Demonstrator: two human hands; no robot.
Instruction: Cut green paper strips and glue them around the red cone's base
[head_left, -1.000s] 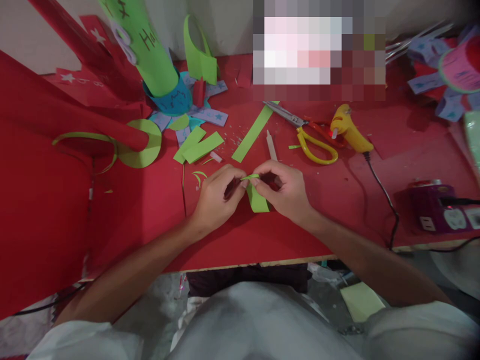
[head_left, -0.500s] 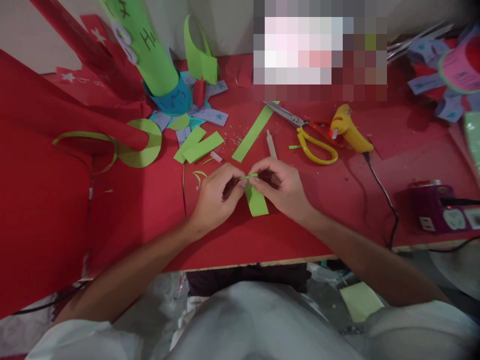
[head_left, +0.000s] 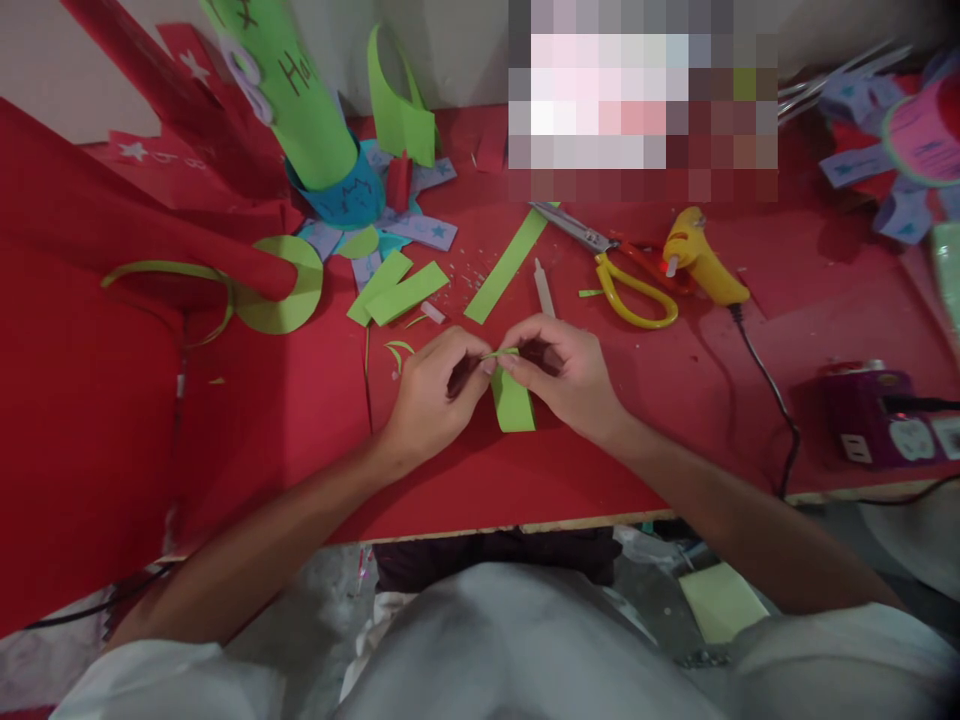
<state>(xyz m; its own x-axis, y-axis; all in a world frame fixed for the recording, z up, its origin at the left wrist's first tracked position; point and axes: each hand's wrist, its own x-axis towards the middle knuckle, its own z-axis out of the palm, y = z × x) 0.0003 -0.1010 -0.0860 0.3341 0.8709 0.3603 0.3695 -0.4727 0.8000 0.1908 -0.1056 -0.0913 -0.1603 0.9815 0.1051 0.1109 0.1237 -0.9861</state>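
A green paper strip [head_left: 514, 400] hangs between my hands, bent over at its top edge. My left hand [head_left: 442, 388] pinches that top edge between thumb and forefinger. From the other side, my right hand [head_left: 564, 372] pinches the same edge, its fingertips close to the left ones. The strip's lower end points toward the table's front edge. Just beyond my hands lie a white glue stick [head_left: 544, 287], a longer green strip [head_left: 507, 270] and two short overlapping green strips [head_left: 409, 294]. Thin green offcuts [head_left: 400, 350] rest beside my left hand.
Yellow-handled scissors [head_left: 636, 308] and a yellow glue gun [head_left: 703, 258] lie right of centre on the red table [head_left: 450, 490]. A purple power socket box [head_left: 870, 415] stands at right. At left are a green paper tube [head_left: 307, 120], a green disc [head_left: 289, 315] and red paper rolls.
Both hands keep their pinch on the green strip and have barely moved. The strip's lower end has shifted very slightly.
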